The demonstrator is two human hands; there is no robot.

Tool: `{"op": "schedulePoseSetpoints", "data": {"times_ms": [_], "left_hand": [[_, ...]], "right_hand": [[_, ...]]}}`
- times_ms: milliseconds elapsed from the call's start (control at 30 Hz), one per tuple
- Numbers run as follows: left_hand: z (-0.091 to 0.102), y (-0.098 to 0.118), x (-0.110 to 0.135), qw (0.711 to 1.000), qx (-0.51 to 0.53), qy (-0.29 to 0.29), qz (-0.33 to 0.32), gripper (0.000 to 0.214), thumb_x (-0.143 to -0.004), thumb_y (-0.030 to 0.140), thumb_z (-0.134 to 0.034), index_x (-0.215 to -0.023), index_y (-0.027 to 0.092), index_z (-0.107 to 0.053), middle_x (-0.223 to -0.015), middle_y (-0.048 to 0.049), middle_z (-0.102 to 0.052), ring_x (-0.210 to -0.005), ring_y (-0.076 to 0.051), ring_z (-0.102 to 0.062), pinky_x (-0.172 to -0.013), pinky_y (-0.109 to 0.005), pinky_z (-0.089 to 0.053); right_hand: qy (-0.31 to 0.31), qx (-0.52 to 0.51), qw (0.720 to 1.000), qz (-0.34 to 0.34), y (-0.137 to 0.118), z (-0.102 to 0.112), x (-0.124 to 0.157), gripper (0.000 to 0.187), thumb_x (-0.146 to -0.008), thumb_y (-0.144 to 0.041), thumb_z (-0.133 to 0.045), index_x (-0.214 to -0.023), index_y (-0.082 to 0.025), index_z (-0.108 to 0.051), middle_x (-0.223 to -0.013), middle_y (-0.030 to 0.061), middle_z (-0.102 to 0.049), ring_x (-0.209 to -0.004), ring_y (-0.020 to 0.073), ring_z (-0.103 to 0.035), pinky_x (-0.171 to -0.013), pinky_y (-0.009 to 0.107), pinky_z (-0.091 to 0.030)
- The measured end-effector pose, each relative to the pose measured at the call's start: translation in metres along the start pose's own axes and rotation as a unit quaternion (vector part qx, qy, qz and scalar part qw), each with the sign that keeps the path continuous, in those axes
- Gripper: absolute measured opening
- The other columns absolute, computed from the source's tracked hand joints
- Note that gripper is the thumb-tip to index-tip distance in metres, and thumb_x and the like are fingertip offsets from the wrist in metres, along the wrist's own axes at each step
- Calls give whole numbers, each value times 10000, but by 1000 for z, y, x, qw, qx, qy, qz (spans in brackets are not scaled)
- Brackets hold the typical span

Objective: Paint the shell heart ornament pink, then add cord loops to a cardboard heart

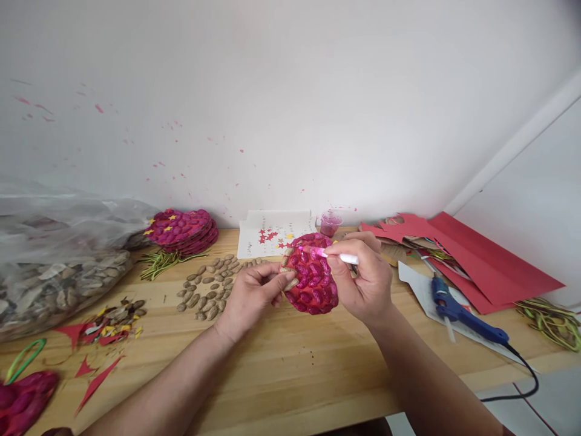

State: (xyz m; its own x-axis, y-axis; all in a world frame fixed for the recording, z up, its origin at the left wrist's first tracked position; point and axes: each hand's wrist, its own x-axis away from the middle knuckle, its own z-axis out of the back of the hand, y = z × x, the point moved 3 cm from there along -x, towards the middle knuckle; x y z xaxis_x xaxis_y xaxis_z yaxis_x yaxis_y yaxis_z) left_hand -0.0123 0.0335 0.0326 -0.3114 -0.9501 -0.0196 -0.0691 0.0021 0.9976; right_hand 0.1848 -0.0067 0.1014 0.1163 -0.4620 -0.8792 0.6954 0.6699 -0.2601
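My left hand (252,295) pinches the left edge of a round craft piece (313,280) covered in peanut shells, most of them painted magenta and a few at the left edge still bare. It is held tilted a little above the wooden table (290,357). My right hand (365,278) is closed round a thin white brush (338,257), whose pink tip touches the upper part of the piece. A small cup of pink paint (328,223) stands just behind it by the wall.
Loose peanut shells (209,289) lie left of my hands. A stack of finished magenta pieces (183,230) sits behind them, beside a plastic bag of shells (59,266). Red paper sheets (472,257) and a blue glue gun (458,312) lie to the right. Paper scraps (106,327) lie at left.
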Motion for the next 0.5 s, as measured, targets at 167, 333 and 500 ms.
{"op": "schedulePoseSetpoints", "data": {"times_ms": [167, 333, 500], "left_hand": [[0, 0, 0, 1000, 18, -2, 10, 390, -758, 528, -840, -819, 147, -783, -632, 8, -602, -493, -81, -461, -472, -215, -407], [1, 1, 0, 1000, 20, 2, 12, 387, -761, 525, -841, -805, 146, -782, -616, 12, -595, -488, -78, -461, -471, -209, -404], [1, -2, 0, 999, 35, -1, 28, 379, -755, 513, -850, -817, 145, -786, -642, 0, -624, -482, -75, -470, -468, -208, -412]], "right_hand": [[-11, -10, 1000, 4, -1, -2, 1, 88, -941, -181, -649, -1002, -236, -681, -847, 25, -701, -899, 214, -622, -818, 399, -489], [1, 4, 1000, 3, -2, -1, 0, 95, -936, -165, -653, -993, -236, -681, -853, 22, -715, -897, 208, -618, -819, 397, -483], [2, 1, 1000, 2, -1, 0, -1, 87, -940, -189, -649, -988, -245, -696, -838, 23, -713, -878, 214, -629, -810, 399, -495]]}}
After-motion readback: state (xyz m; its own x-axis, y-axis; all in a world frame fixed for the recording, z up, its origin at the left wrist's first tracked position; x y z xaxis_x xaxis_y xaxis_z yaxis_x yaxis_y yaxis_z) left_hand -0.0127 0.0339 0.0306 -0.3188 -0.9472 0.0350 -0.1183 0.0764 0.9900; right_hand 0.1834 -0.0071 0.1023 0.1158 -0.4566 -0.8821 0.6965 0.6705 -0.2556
